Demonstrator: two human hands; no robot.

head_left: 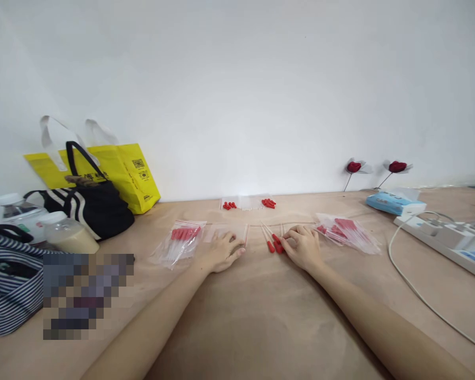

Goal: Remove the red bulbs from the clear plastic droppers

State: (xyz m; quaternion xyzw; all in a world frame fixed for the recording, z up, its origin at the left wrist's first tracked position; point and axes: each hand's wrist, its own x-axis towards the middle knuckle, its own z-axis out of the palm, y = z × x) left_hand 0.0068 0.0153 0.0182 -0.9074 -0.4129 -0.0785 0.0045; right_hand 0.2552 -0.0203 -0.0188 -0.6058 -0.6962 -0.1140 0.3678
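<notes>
My left hand (pixel 222 252) rests on a flat clear zip bag (pixel 237 232) with its fingers a little apart. In front of me lies a small loose pile of thin droppers (pixel 271 246) with red bulbs, their pale stems pointing away. My right hand (pixel 302 246) is at the right side of that pile, thumb and fingers closed on a dropper's red bulb, partly hidden by the fingers. Left of my left hand is a clear bag of red-bulbed droppers (pixel 184 237). Another filled bag of droppers (pixel 348 232) lies beyond my right hand.
By the wall, red bulbs (pixel 229 205) lie on a clear bag, with more red bulbs (pixel 268 203) beside them. Bags (pixel 138 174) and bottles (pixel 69 235) stand left. Right are a tissue pack (pixel 391 202), a power strip (pixel 459 245), a cable (pixel 406 287) and two fabric roses (pixel 354 167).
</notes>
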